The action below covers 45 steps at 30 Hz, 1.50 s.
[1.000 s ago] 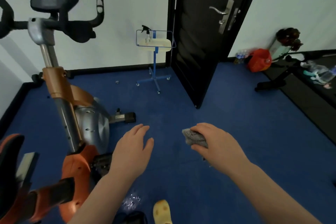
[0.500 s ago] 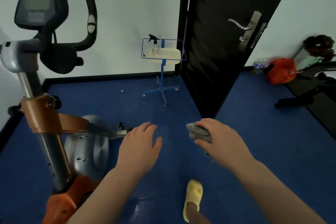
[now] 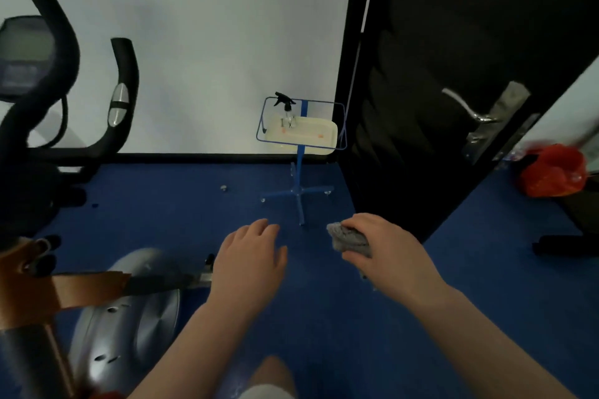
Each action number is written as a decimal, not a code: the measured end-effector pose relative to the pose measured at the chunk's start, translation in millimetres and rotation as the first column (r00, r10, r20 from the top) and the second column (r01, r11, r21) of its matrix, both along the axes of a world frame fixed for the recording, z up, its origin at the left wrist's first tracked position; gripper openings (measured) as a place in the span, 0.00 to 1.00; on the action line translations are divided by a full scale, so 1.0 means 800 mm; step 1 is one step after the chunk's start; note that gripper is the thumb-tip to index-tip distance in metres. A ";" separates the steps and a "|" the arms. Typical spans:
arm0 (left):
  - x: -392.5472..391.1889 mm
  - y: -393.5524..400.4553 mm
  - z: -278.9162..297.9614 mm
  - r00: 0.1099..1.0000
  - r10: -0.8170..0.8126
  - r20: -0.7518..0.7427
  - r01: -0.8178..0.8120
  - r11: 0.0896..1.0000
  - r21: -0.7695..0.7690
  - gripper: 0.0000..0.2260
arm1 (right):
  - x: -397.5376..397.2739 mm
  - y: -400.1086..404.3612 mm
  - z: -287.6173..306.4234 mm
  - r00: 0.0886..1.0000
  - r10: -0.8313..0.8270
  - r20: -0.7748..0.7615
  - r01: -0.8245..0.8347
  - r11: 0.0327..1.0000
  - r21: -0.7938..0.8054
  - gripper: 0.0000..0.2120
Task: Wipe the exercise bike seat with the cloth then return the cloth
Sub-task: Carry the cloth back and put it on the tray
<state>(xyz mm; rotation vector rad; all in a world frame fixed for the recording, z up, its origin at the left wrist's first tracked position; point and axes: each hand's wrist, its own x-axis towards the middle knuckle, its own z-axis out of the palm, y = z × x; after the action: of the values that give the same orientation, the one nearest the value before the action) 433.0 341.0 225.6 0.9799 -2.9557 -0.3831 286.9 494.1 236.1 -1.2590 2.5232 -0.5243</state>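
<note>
My right hand [image 3: 385,253] grips a bunched grey cloth [image 3: 348,238] out in front of me over the blue floor. My left hand [image 3: 251,256] hovers beside it, empty, with its fingers spread. The exercise bike [image 3: 107,295] fills the left side: black handlebars, a console, an orange frame and a silver flywheel cover. Its seat is out of view. Straight ahead by the wall stands a blue wheeled stand [image 3: 299,172] with a cream tray [image 3: 319,136] that holds a spray bottle [image 3: 287,110].
A black door [image 3: 437,91] stands ajar on the right, its edge close to the stand. A red bag [image 3: 554,172] lies on the floor beyond it. My leg [image 3: 272,376] shows at the bottom edge. Blue carpet stretches between me and the stand.
The view has advanced toward the stand and the door, and the bike has slid left and lower in view. Both hands keep their pose, the cloth still held in the right.
</note>
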 end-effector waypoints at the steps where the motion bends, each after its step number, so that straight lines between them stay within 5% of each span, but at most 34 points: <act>1: -0.012 -0.013 0.000 1.000 0.008 0.003 -0.008 1.000 -0.008 0.20 | -0.012 -0.013 -0.002 1.000 0.006 0.009 -0.006 1.000 0.002 0.14; 20: -0.256 -0.280 -0.030 0.987 -0.160 0.031 0.158 0.987 0.038 0.20 | -0.224 -0.265 -0.017 0.988 -0.139 0.072 0.140 0.990 -0.009 0.18; 34: -0.499 -0.378 -0.080 0.996 -0.044 0.075 0.036 0.994 0.104 0.18 | -0.469 -0.383 -0.081 0.986 -0.006 0.164 -0.004 0.998 0.061 0.17; 45: -0.569 -0.458 -0.168 0.950 -0.022 0.311 -0.069 0.958 0.277 0.16 | -0.546 -0.485 -0.178 0.967 0.015 0.253 -0.069 0.977 0.203 0.15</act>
<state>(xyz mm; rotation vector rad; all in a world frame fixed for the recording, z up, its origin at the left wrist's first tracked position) -22.4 -25.3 91.3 1.2057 -3.2268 -0.7378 -150.2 106.2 93.3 -1.0921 2.2690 -0.3684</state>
